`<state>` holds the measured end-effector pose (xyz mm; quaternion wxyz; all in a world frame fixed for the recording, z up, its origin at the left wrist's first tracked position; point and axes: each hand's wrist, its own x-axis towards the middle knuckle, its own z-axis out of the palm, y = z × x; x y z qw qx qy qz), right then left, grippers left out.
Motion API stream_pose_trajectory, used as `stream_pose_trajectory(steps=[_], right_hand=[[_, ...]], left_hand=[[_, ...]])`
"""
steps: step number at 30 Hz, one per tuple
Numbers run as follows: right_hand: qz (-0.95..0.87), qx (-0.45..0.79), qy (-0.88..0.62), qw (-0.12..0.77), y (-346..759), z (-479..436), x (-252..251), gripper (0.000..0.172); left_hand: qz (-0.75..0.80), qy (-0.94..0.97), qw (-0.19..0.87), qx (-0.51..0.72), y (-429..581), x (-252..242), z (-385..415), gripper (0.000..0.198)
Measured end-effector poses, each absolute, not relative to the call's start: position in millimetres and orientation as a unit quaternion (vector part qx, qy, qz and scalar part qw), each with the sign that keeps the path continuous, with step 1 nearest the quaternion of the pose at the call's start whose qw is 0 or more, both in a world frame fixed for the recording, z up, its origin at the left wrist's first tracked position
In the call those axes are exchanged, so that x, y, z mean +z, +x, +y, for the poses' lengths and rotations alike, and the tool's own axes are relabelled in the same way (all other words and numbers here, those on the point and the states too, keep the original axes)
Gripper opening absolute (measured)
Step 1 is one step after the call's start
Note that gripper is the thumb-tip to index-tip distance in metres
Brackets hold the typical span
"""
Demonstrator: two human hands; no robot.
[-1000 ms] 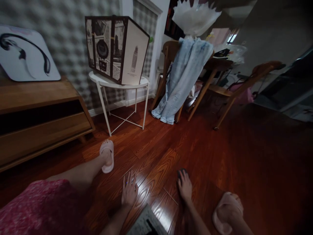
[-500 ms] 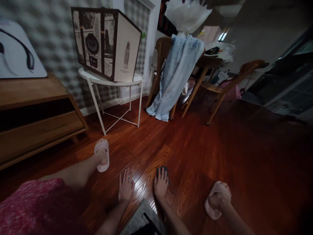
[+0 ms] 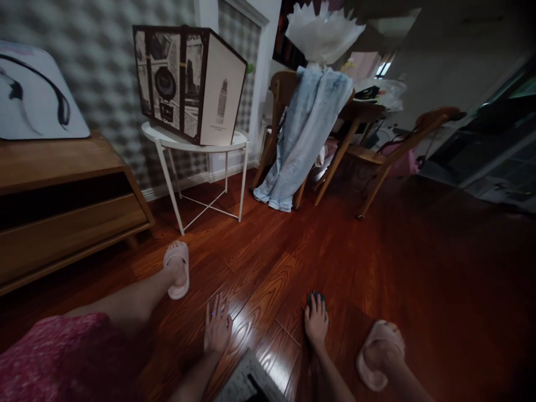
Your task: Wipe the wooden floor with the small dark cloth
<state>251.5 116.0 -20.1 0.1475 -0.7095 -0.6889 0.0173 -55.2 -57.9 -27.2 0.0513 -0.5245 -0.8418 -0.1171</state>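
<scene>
I sit on a dark red wooden floor (image 3: 377, 262) with my legs stretched out. My left hand (image 3: 216, 329) lies flat on the boards, fingers spread and open. My right hand (image 3: 316, 322) rests on the floor with its fingers over a small dark object (image 3: 317, 298), pressing on it; I cannot make out what it is. A pale slipper (image 3: 178, 270) is on my left foot and another slipper (image 3: 379, 354) on my right foot. A grey patterned thing (image 3: 247, 385) lies between my arms at the bottom edge.
A white round side table (image 3: 190, 142) carries a printed box (image 3: 188, 84). A wooden cabinet (image 3: 62, 201) stands at left. Wooden chairs (image 3: 389, 151) and a table stand at the back, with light blue jeans (image 3: 304, 139) draped over one chair.
My right hand slid left with the dark object half a second ago, then back right to where it was. The left hand stayed flat. The view shifted slightly.
</scene>
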Motion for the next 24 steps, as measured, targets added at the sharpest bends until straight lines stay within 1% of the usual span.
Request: stream_pose_trajectory(steps=[3,5,7,10,12,14,16,20,24], right_hand=[[-0.623,0.000,-0.766,0.160,218.5,94.1,-21.8,0.064],[-0.628,0.005,-0.762,0.158,178.6,71.3,-24.8,0.064],[-0.695,0.037,-0.703,0.145,137.5,45.2,-29.8,0.061],[-0.810,0.096,-0.565,0.123,95.8,13.5,-37.2,0.058],[-0.860,0.118,-0.482,0.117,89.8,8.9,-37.8,0.059],[-0.883,0.122,-0.439,0.113,102.8,22.8,-33.5,0.059],[-0.875,0.113,-0.458,0.108,132.5,51.7,-26.4,0.058],[-0.764,0.061,-0.630,0.123,220.7,111.9,-18.9,0.059],[-0.652,0.006,-0.739,0.169,283.4,123.4,-26.8,0.063]], left_hand=[[-0.840,-0.527,0.045,-0.119,-54.8,-26.1,-58.2,0.062],[-0.839,-0.529,0.049,-0.120,-54.6,-25.9,-58.3,0.062],[-0.836,-0.532,0.057,-0.120,-54.6,-26.6,-58.1,0.062],[-0.836,-0.531,0.069,-0.119,-55.0,-29.4,-57.3,0.061],[-0.838,-0.528,0.077,-0.116,-55.2,-32.0,-56.5,0.061],[-0.838,-0.527,0.085,-0.112,-55.2,-34.3,-55.9,0.062],[-0.838,-0.527,0.088,-0.110,-55.0,-35.2,-55.6,0.063],[-0.839,-0.527,0.079,-0.108,-54.7,-33.3,-56.6,0.064],[-0.838,-0.529,0.064,-0.117,-55.1,-31.4,-57.7,0.064]])
